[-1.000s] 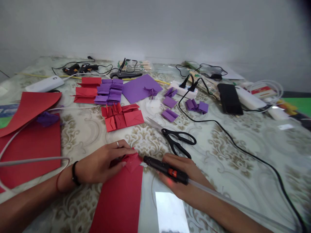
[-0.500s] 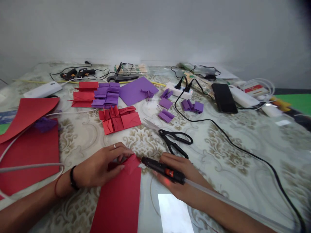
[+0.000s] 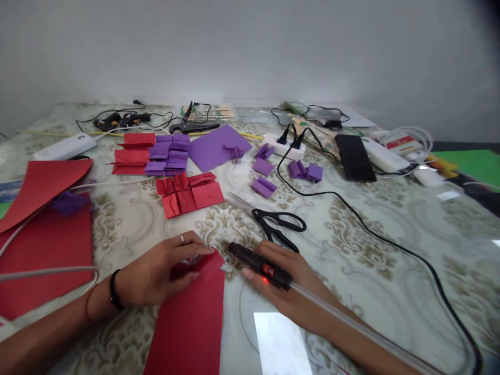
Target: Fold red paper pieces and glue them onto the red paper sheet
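My left hand point(image 3: 160, 268) pinches a small folded red paper piece point(image 3: 210, 264) between thumb and fingers. Under that piece lies a red paper sheet point(image 3: 191, 323) on the table. My right hand point(image 3: 285, 276) is wrapped round a black hot glue gun point(image 3: 258, 265), with a glue stick point(image 3: 336, 310) running out of its back along my forearm. A red light glows on the gun. Its nozzle points left, a little apart from the folded piece. Black-handled scissors point(image 3: 275, 221) lie half open just beyond my right hand.
Folded red pieces point(image 3: 189, 192) and purple pieces point(image 3: 167, 154) lie beyond my hands. A white power strip point(image 3: 284, 147) holds black plugs, whose cord point(image 3: 375, 237) curves down the right side. A phone point(image 3: 355, 158) lies near it. Larger red paper point(image 3: 42, 255) is at left.
The glue gun's nozzle has drawn slightly away from the folded red paper piece. My left hand keeps its hold, and the whole view has shifted slightly.
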The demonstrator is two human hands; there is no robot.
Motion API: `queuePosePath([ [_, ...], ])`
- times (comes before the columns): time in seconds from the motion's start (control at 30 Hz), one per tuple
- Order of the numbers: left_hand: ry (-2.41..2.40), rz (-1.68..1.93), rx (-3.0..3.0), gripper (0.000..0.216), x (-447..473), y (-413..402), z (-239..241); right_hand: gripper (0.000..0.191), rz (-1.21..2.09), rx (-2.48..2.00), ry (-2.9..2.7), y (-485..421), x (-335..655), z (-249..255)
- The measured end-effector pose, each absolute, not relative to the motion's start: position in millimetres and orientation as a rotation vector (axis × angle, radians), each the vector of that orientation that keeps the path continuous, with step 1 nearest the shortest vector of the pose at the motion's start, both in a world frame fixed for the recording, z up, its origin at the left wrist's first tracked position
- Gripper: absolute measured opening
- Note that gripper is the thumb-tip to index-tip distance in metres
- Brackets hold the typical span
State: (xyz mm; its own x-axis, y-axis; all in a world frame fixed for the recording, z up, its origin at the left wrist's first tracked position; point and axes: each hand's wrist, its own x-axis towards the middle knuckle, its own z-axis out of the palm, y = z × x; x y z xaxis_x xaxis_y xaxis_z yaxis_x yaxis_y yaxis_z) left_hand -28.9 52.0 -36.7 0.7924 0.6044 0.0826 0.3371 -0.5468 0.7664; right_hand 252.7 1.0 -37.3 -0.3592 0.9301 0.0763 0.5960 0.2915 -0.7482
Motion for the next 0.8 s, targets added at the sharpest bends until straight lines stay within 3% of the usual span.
queuePosePath([
  [0.17,0.615,0.443,2.209,0.055,-28,52,-30,0.027,0.864,-1.375,-2.073,1,253,-36],
  [0.5,0.734,0.449,2.346,0.033,-29,48,-47,0.028,0.877,-1.400,-2.074,2,254,-37],
  [0.8,0.603,0.482,2.515,0.036,-25,49,-43,0.027,0.841,-1.371,-2.061,2,254,-37],
])
